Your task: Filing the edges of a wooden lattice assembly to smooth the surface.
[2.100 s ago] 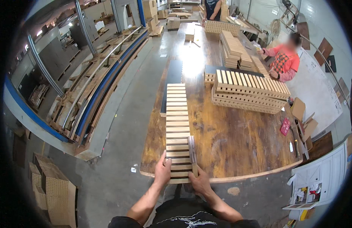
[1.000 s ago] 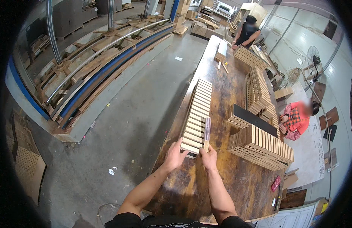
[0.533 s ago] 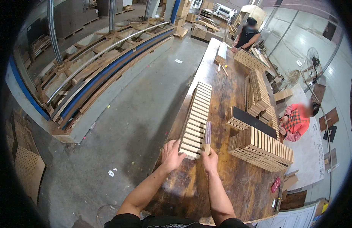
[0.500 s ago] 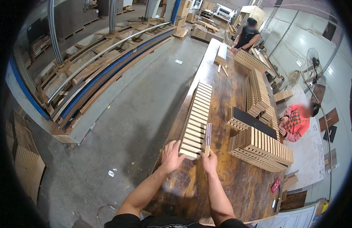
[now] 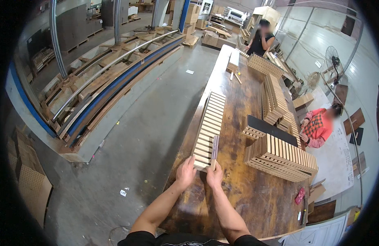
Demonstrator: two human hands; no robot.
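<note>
A long slatted wooden panel (image 5: 210,123), with pale strips and dark gaps, lies lengthwise near the table's left edge. My left hand (image 5: 185,172) is closed on its near left corner. In my right hand (image 5: 215,176), at the near right corner, is a wooden stick with a purplish strip (image 5: 215,148), held by its near end. The stick points away from me along the panel's right edge and partly overlaps it in view. Whether it touches the slats is hard to tell. My right fingertips are partly hidden.
Stacked slatted panels (image 5: 281,158) stand on the right of the brown wooden table (image 5: 234,197), with a black-topped piece (image 5: 271,130) beside them. Two co-workers stand at the far end and right side. A red item (image 5: 299,196) lies near right. Left is a large machine frame (image 5: 115,98).
My right hand and the stick have shifted left, closer against the panel's edge. My left hand keeps its hold at the near corner. The far co-worker has raised a hand toward the head.
</note>
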